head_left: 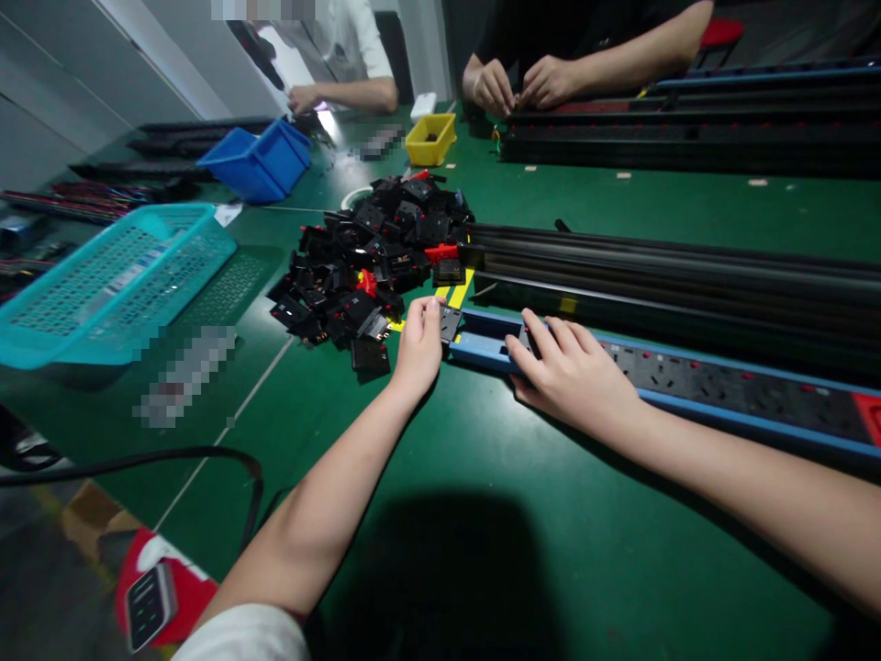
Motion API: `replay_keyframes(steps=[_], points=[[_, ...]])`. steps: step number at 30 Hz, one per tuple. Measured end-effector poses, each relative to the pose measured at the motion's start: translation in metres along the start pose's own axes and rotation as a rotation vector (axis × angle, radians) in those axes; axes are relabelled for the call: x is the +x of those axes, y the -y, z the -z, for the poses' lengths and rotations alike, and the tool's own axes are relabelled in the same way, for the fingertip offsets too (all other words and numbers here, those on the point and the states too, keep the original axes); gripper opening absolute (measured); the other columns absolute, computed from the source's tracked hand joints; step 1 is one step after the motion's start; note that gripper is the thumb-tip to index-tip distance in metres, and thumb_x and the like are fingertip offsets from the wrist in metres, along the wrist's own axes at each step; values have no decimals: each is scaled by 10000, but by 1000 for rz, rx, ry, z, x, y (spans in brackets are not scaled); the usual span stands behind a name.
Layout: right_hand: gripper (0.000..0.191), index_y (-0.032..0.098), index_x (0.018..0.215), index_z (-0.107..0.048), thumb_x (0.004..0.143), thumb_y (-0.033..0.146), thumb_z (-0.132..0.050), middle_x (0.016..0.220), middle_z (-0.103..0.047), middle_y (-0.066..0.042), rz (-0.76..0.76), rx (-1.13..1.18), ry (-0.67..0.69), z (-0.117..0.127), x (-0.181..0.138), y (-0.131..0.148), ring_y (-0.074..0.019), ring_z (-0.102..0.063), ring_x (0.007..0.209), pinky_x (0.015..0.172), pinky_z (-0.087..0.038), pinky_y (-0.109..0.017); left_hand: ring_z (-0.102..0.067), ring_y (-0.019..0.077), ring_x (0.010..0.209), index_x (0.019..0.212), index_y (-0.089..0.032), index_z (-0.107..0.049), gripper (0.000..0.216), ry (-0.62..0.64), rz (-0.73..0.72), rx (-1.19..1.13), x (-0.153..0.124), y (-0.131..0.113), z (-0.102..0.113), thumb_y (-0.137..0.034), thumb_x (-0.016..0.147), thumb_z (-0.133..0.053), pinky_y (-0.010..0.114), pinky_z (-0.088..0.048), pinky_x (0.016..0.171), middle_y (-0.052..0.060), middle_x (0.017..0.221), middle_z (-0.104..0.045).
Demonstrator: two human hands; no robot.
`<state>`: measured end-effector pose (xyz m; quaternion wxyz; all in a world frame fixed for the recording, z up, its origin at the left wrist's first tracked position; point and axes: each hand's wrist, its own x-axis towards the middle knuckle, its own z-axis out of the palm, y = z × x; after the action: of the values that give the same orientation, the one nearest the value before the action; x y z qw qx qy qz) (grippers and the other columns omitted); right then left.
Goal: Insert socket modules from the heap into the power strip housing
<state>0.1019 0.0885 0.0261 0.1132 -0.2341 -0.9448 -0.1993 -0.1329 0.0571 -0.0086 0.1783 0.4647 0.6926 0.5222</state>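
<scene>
A long blue power strip lies across the green table, with black socket modules set in its channel and a bare stretch of channel near its left end. My left hand is closed on a black socket module, thumb and fingers pinching it at the strip's left end. Whether that module sits inside the channel or just against its end, I cannot tell. My right hand wraps over the strip, its fingertips at a black module beside the bare stretch. Just beyond my left hand is a heap of loose black modules, with some red pieces among them.
Black rails lie behind the strip. A turquoise basket, a blue bin and a yellow bin stand on the table. Across it, two people work with their hands. A black cable crosses at lower left.
</scene>
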Motion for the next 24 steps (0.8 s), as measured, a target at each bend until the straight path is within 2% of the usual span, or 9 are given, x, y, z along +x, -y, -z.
replay_keyframes(steps=[9,13,19,24], points=[[419,115,1305,-599,953,339,-561,1452,-532,-282,1,0,-6,0,0,0,-389,-611,1159,953,-434,-477,-640,177,1047,1090,-201,-590,396,-2,-21,50,-4,-7,0,-528,1021,-378,294,-477,931,74,1120,-687],[422,115,1308,-597,954,342,-560,1457,-529,-279,2,3,-3,0,0,0,-389,-610,1163,947,-439,-475,-653,178,1028,1106,-209,-609,442,29,-31,86,-4,-7,1,-539,1032,-324,298,-486,918,67,1110,-698],[429,113,1316,-598,956,342,-557,1461,-522,-286,-2,11,10,1,0,0,-403,-608,1173,949,-445,-482,-605,229,1232,1225,-177,-676,593,86,-71,144,-4,-5,0,-539,1043,-242,384,-424,1091,115,1300,-678],[578,91,1464,-483,954,351,-562,1474,-513,-279,-11,30,6,0,-1,0,-395,-598,1184,976,-441,-492,-585,262,1242,1328,-141,-651,653,138,-48,199,-5,-7,-1,-557,1036,-241,431,-419,1107,134,1320,-685]])
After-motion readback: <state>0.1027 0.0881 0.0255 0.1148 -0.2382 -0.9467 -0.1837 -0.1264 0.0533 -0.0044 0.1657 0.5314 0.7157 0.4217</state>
